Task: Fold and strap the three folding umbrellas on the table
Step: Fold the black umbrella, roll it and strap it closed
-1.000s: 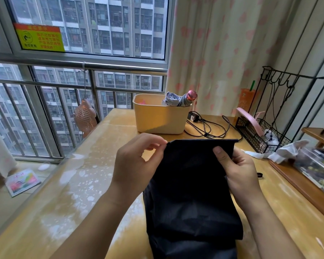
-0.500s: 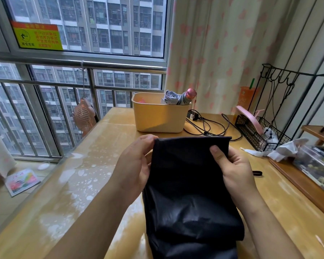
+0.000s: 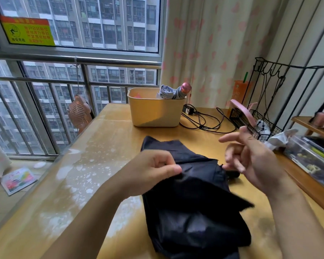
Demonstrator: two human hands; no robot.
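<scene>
The black umbrella (image 3: pixel 191 202) lies on the near middle of the table (image 3: pixel 105 146). The left hand (image 3: pixel 152 172) pinches a fold of its cloth, while the right hand (image 3: pixel 251 159) is blurred, loose-fingered and grasping nothing, just to the right of it. A grey umbrella (image 3: pixel 173 92) sits in the far basket (image 3: pixel 153 113)

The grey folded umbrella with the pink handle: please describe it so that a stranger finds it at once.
Look at the far end of the long wooden table, near the window, where a pale yellow plastic bin stands. The grey folded umbrella sticks out of the bin's right end, its round pink handle uppermost. The only other umbrella in view, a loose black umbrella, lies on the table nearer the camera.
</scene>
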